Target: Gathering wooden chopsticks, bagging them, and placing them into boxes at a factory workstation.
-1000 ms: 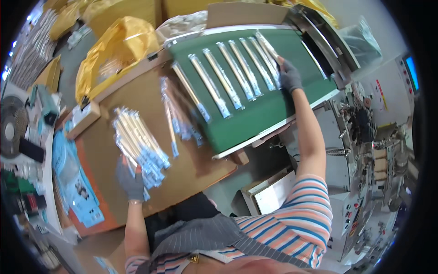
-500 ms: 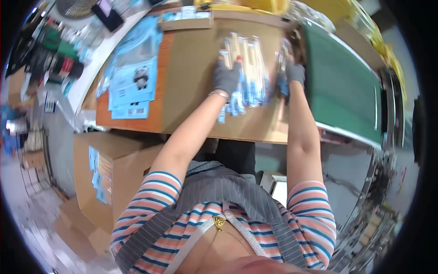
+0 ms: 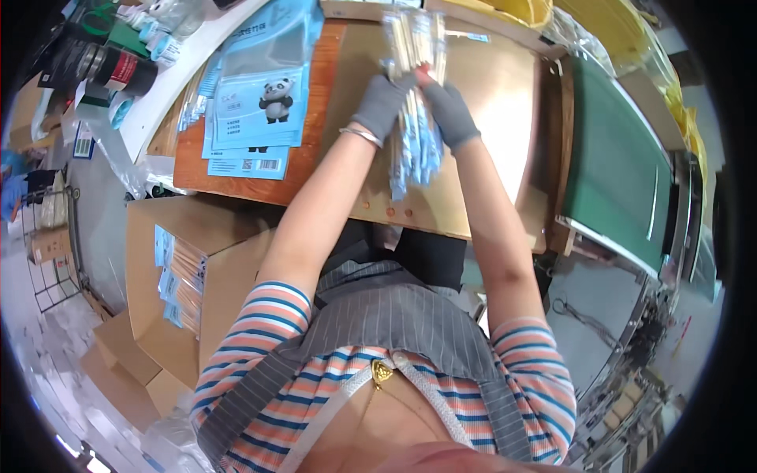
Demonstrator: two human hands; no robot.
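Note:
A bundle of wooden chopsticks [image 3: 416,146] in clear and blue wrappers lies upright in the picture over the brown cardboard sheet [image 3: 497,158]. My left hand [image 3: 385,105], in a grey glove with bare fingertips, closes on the bundle's left side. From the right, my right hand [image 3: 451,113], gloved alike, presses against it, the fingertips of both hands meeting near the middle. Something red shows at the fingertips. Left of the cardboard, flat blue plastic bags [image 3: 252,118] with a panda picture lie stacked on the orange-brown tabletop [image 3: 189,165].
An open carton [image 3: 162,315] at the lower left holds packed chopsticks [image 3: 183,276]. A green panel [image 3: 615,165] stands right of a wooden ledge [image 3: 562,158]. Yellow plastic [image 3: 615,39] lies at the far right. A dark jar [image 3: 122,69] stands on the white shelf [image 3: 169,87].
My right hand has come left from the green panel's edge to the bundle. The spread chopsticks are now gathered closely between both hands, and the view has shifted somewhat.

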